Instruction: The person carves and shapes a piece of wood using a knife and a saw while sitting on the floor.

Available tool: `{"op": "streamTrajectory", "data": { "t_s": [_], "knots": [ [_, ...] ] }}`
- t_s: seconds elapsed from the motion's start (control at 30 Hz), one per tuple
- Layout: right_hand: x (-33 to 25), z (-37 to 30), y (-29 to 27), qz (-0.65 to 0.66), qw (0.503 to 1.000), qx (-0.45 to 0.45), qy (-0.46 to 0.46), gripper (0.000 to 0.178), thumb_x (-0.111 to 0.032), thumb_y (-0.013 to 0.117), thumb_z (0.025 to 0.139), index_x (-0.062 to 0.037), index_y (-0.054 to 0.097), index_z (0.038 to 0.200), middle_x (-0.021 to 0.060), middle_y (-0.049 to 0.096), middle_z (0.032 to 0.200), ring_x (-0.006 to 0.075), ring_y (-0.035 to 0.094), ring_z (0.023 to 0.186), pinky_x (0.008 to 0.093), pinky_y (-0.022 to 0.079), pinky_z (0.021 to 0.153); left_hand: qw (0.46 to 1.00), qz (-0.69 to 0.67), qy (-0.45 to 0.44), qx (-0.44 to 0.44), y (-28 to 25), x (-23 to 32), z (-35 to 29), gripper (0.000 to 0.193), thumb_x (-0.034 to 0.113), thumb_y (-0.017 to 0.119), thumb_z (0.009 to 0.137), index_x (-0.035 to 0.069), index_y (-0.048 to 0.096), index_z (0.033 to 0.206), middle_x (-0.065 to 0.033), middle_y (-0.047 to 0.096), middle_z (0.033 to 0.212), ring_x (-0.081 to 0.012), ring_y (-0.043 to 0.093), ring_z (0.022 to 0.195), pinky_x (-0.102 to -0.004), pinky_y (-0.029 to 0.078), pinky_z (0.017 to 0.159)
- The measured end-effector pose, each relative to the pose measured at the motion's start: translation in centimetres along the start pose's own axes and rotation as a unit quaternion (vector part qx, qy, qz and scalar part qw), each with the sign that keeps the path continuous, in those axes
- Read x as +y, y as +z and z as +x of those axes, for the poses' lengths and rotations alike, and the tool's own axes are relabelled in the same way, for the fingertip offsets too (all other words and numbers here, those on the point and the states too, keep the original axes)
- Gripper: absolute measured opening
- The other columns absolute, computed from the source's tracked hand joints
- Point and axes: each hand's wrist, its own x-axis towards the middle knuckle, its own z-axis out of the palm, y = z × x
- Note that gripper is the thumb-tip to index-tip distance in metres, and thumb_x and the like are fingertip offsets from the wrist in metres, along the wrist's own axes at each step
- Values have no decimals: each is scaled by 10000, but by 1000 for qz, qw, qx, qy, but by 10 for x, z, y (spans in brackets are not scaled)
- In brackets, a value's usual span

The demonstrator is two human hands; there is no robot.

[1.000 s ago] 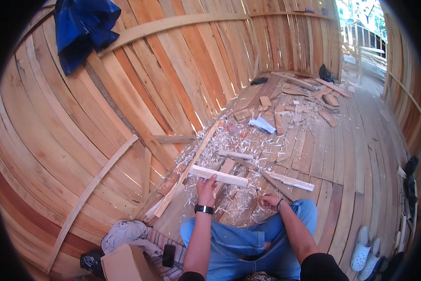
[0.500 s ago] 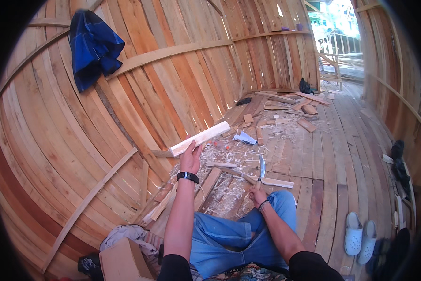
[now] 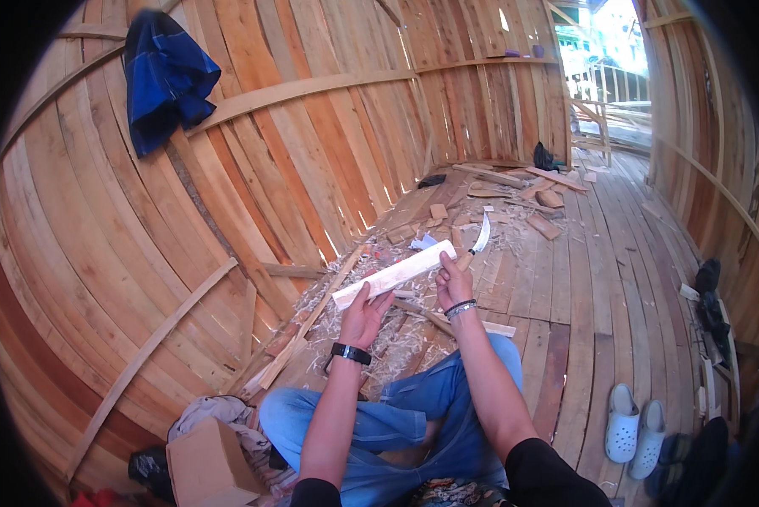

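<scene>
My left hand (image 3: 366,318) is closed around the lower left end of a pale, squared piece of wood (image 3: 396,275), held tilted above my lap. A knife (image 3: 483,233) with a curved blade and a wooden handle is in my closed right hand (image 3: 454,284), its blade pointing up and away from the wood. Fingers of the right hand also reach the wood's far right end and seem to touch it. Under both hands, wood shavings (image 3: 390,348) and loose sticks lie on the floor in front of my crossed legs.
Offcuts of board (image 3: 544,226) are scattered farther off, near the far wall. A cardboard box (image 3: 210,463) stands at lower left, and light clogs (image 3: 623,424) sit on the plank floor to the right. A blue cloth (image 3: 164,84) hangs on the left plank wall. Bright doorway (image 3: 606,76) at far right.
My right hand has risen from near my knee with the knife and come to the wood's right end. The left hand has lowered the wood and brought it right, nearer the middle.
</scene>
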Motion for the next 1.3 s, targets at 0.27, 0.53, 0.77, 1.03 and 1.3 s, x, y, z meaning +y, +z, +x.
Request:
{"op": "streamTrajectory", "data": {
  "t_s": [0.27, 0.53, 0.77, 1.03, 1.3],
  "knots": [
    [-2, 30, -51, 53, 998, -14, 36, 258, -20, 679, 870, -142, 453, 893, -47, 468, 705, 40, 416, 498, 198, 313, 418, 976, -47, -179, -116, -65, 23, -6, 948, 742, 248, 898, -39, 331, 1429, -274, 466, 1366, -396, 569, 1143, -465, 484, 973],
    [62, 59, -37, -272, 960, -8, 57, 203, -149, 695, 879, -121, 499, 834, -48, 469, 665, 48, 400, 493, 224, 329, 435, 909, 192, -336, -154, -106, -26, -5, 484, 328, 481, 993, 20, 419, 1362, -84, 580, 865, -194, 564, 702, -254, 457, 634],
    [66, 47, -92, -682, 721, -74, -100, 419, -375, 744, 821, 1, 565, 869, 80, 577, 672, 134, 501, 601, 334, 420, 559, 959, -13, -274, 64, -142, -32, -11, 315, 197, 525, 970, 49, 494, 1246, -48, 536, 821, -167, 563, 801, -341, 486, 765],
    [87, -20, -50, -787, 529, -312, -45, 321, -354, 576, 928, -43, 546, 1000, 218, 641, 783, 413, 625, 710, 482, 490, 639, 941, -77, -325, 61, -151, -44, -8, 277, 184, 447, 1008, 63, 484, 1254, 4, 415, 721, -78, 363, 567, -240, 317, 557],
    [76, 13, -38, -864, 423, -273, 18, 374, -429, 508, 946, -57, 550, 937, 199, 645, 728, 404, 636, 688, 503, 497, 627, 941, -11, -337, 17, -141, -34, -8, 344, 174, 452, 1012, 81, 413, 1341, 27, 364, 710, -55, 327, 569, -221, 308, 553]
  ]
}}
